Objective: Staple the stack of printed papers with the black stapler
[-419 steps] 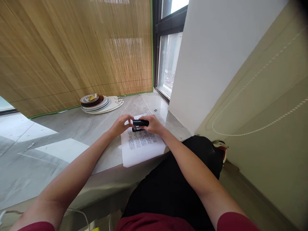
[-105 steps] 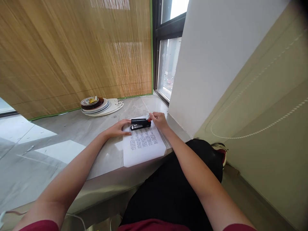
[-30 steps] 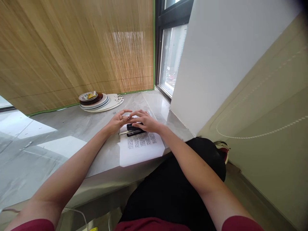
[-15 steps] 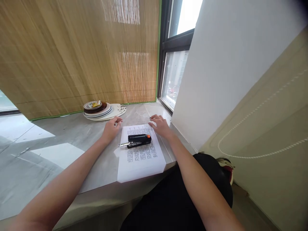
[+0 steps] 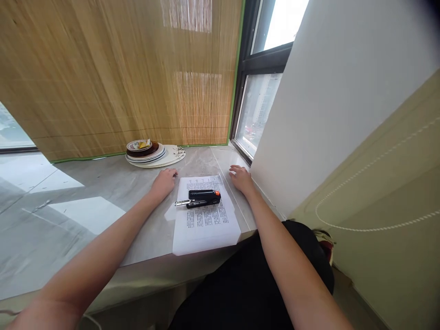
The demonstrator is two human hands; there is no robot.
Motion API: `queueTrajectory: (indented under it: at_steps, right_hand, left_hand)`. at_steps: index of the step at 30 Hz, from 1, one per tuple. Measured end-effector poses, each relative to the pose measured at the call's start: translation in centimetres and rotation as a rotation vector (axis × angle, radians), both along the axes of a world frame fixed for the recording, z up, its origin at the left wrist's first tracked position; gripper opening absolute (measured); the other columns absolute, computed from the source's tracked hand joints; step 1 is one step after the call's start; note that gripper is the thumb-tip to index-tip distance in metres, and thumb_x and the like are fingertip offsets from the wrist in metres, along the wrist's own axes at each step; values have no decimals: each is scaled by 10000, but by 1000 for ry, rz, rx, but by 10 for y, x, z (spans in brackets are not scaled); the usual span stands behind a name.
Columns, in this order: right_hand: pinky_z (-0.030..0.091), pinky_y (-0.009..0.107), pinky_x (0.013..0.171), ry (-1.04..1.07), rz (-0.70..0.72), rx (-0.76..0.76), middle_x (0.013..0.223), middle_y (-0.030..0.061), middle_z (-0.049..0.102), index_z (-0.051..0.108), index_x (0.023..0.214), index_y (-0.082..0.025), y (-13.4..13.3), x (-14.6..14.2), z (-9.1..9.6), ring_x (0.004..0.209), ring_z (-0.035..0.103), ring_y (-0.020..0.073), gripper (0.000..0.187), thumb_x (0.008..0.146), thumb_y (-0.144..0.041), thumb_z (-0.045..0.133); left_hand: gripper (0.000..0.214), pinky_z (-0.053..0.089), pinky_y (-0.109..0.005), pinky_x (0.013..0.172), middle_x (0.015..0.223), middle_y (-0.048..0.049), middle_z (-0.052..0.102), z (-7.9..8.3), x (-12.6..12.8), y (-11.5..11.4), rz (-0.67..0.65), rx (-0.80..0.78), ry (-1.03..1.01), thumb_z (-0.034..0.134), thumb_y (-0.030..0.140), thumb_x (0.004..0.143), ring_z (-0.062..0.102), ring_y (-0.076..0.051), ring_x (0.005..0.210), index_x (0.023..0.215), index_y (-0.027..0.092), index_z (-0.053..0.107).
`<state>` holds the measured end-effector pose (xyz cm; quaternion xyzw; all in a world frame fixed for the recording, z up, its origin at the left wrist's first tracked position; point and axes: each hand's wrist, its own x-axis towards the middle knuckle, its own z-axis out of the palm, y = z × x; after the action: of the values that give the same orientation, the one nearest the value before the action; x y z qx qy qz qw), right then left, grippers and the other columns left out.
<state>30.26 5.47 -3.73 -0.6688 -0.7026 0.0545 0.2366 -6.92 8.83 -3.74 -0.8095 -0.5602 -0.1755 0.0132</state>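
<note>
A black stapler (image 5: 205,198) with an orange spot at its right end lies across a stack of printed paper (image 5: 206,236). Its metal staple rail sticks out to the left. My left hand (image 5: 165,181) rests on the stone sill just left of the paper's top corner, loosely bent and holding nothing that I can see. On the other side, my right hand (image 5: 241,178) lies on the sill near the wall, apart from the paper, with its fingers spread a little and nothing in them. Neither hand touches the stapler.
A pile of plates (image 5: 146,153) stands at the back on a pale oval platter (image 5: 176,155). Behind them hangs a bamboo blind (image 5: 137,78). A window (image 5: 259,107) and a white wall (image 5: 330,101) bound the right side. The paper reaches the sill's front edge.
My right hand has moved right, off the paper's upper corner and onto the sill. My left hand stays beside the paper. The view has shifted slightly; the stapler lies as before.
</note>
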Motion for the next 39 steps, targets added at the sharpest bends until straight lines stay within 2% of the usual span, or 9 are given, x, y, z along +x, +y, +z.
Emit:
queueTrajectory:
  at_steps: [3, 7, 10, 15, 22, 26, 30, 36, 39]
  right_hand:
    - [489, 461, 1123, 41, -5, 36, 1377, 91, 731, 765, 1227, -226, 0, 0, -2, 1295, 619, 287, 337, 1043, -225, 484]
    - [465, 491, 1160, 38, 30, 11, 1488, 65, 682, 738, 1288, -253, 4, 0, -6, 1388, 573, 297, 364, 1004, -180, 523]
    - [457, 449, 1180, 80, 6, 43, 1494, 77, 677, 729, 1312, -223, 7, 2, -7, 1392, 570, 274, 408, 982, -132, 507]
    - [498, 416, 1097, 82, -65, 59, 1298, 105, 755, 751, 1269, -190, 7, 5, -7, 1252, 619, 280, 410, 1012, -133, 437]
    - [492, 464, 1072, 62, -45, 19, 1378, 83, 728, 760, 1262, -232, 7, 5, -9, 1301, 574, 314, 394, 984, -135, 499]
    - [514, 396, 1020, 98, -60, 79, 1203, 104, 737, 792, 1168, -205, 2, 4, -5, 1180, 628, 279, 285, 971, -254, 592]
    - [528, 347, 930, 90, -11, 2, 965, 60, 732, 826, 1039, -211, -5, -2, -1, 975, 670, 237, 201, 928, -289, 677]
    - [491, 344, 1069, 82, 74, 35, 1176, 98, 746, 830, 1072, -179, 0, -2, 4, 1085, 662, 224, 268, 955, -158, 590]
    - [509, 365, 1048, 164, 93, 121, 1125, 97, 753, 820, 1059, -167, -8, -9, 10, 1010, 668, 220, 237, 957, -158, 606]
  left_hand:
    - [295, 516, -492, 1076, 1130, -178, 753, 0, 0, 1, 4, 3, 13, 511, 95, 937, 691, -352, 1113, 1062, 168, 768]
    - [176, 513, -488, 1047, 1063, -169, 721, -3, 1, 0, 37, 11, -1, 567, 142, 932, 668, -356, 1075, 945, 196, 734]
    - [118, 507, -486, 1039, 1103, -188, 698, -3, 5, -2, 51, 61, -98, 579, 169, 935, 650, -364, 1106, 946, 188, 695]
    - [142, 527, -412, 916, 1018, -122, 737, 3, 18, -9, -89, 29, -344, 508, 220, 993, 682, -291, 961, 1016, 200, 647]
    - [229, 533, -370, 888, 1032, -99, 774, 5, 27, -15, -280, -12, -413, 552, 322, 979, 696, -253, 939, 1040, 192, 730]
    - [274, 523, -373, 854, 952, -88, 770, 5, 27, -13, -317, -33, -403, 584, 408, 977, 680, -245, 869, 973, 190, 750]
    - [328, 508, -362, 791, 868, -65, 751, 6, 27, -14, -319, -42, -405, 625, 496, 966, 656, -227, 794, 906, 197, 748]
    - [344, 514, -336, 757, 843, -39, 756, 8, 27, -18, -335, -63, -449, 691, 542, 925, 652, -196, 736, 958, 206, 756]
    - [340, 517, -326, 745, 879, -51, 783, 10, 30, -21, -338, -79, -479, 682, 517, 933, 683, -203, 774, 1028, 204, 776]
